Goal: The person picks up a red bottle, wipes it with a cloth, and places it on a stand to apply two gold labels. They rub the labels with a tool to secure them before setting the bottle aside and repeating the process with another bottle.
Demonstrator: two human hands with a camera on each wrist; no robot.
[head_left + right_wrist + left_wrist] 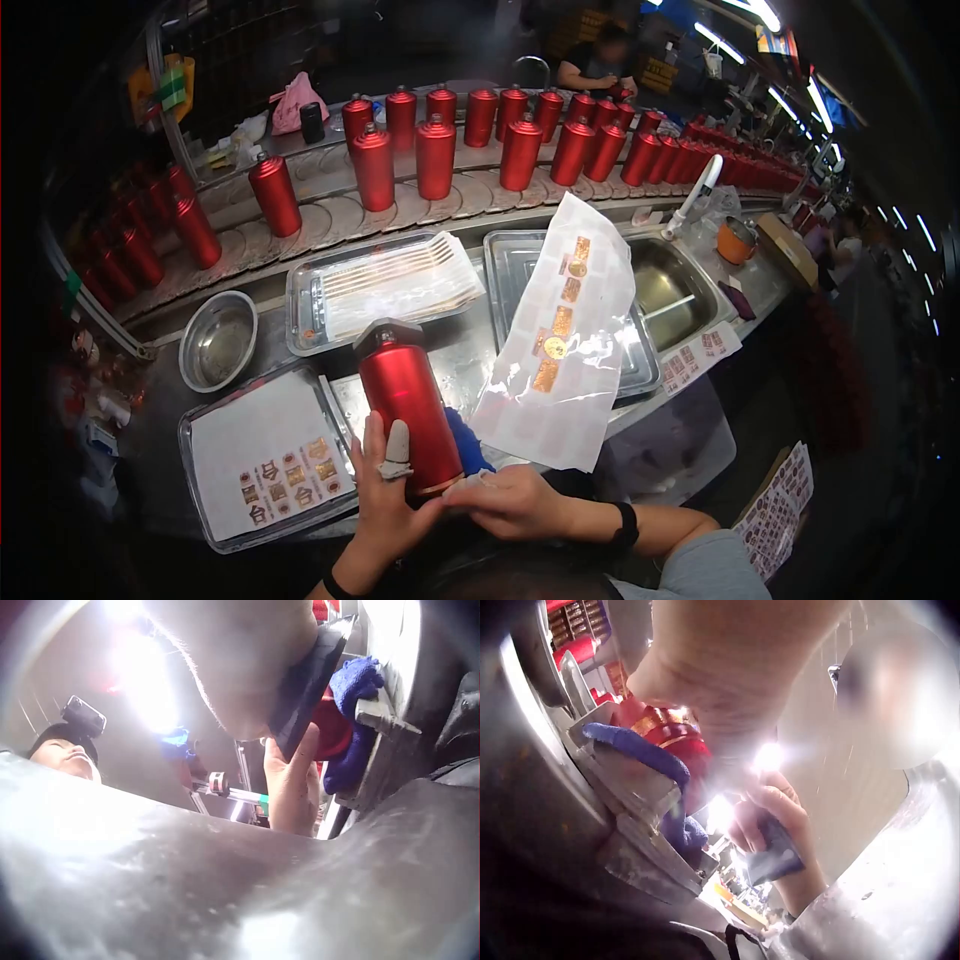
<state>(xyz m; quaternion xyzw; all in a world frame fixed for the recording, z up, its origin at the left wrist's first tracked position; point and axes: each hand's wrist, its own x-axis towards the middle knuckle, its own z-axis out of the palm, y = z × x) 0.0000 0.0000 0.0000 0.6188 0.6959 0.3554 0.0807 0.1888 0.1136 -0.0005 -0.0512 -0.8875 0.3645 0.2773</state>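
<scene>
A shiny red bottle [408, 415] with a dark faceted top leans on the bench in the head view, its base toward me. Along its left side lies my left hand [385, 505], fingers extended against it, one fingertip in a white cover. My right hand [520, 503] is close by the bottle's base, fingers curled. It grips a dark flat piece [778, 853], which also shows in the right wrist view. A blue cloth [466, 440] sits beside the bottle, draped on a metal support in the wrist views. A gold band circles the bottle's lower end in the left wrist view.
White sheets with gold decals lie right [565, 400] and in a left tray [215, 535]. Another tray [300, 345], a steel bowl [215, 345] and a sink [665, 290] stand behind. Several red bottles line a conveyor [330, 220]. A person [600, 65] sits beyond.
</scene>
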